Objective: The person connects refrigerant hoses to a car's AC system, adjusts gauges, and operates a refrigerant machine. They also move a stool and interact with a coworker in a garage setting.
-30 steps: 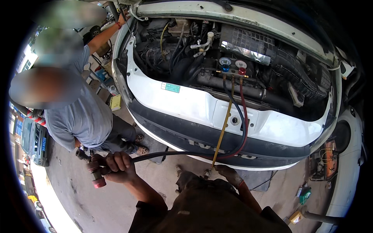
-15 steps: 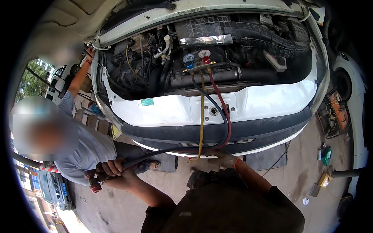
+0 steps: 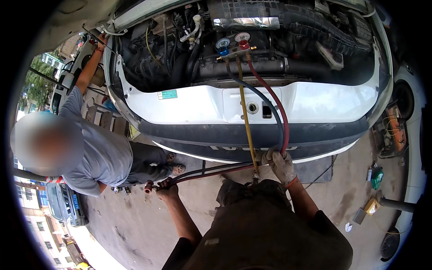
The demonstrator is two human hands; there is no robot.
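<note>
My left hand point(image 3: 168, 192) grips the ends of a dark blue hose point(image 3: 258, 92) and a red hose point(image 3: 263, 80), where a red-capped coupler point(image 3: 148, 187) sticks out past the fingers. My right hand point(image 3: 280, 167), its surface greyish, closes round the same two hoses below the bumper's edge. Between my hands the hoses stretch nearly level, side by side. They hang from a manifold gauge set point(image 3: 234, 51) with two dials and blue and red knobs, resting in the engine bay. A yellow hose point(image 3: 246, 123) drops from it to my waist, its lower end near my clothing.
The raised-hood vehicle's white front panel point(image 3: 193, 105) and dark bumper point(image 3: 180, 136) stand before me. At left, a person in a grey shirt point(image 3: 101, 148) reaches toward the engine bay's side. An open tool case point(image 3: 389, 132) and a green bottle point(image 3: 377, 177) are on the floor at right.
My left hand has moved right with the coupler. My right hand has risen from beside the yellow hose and closed on the hoses, drawing them rightward. The other person's lower arm has come into view.
</note>
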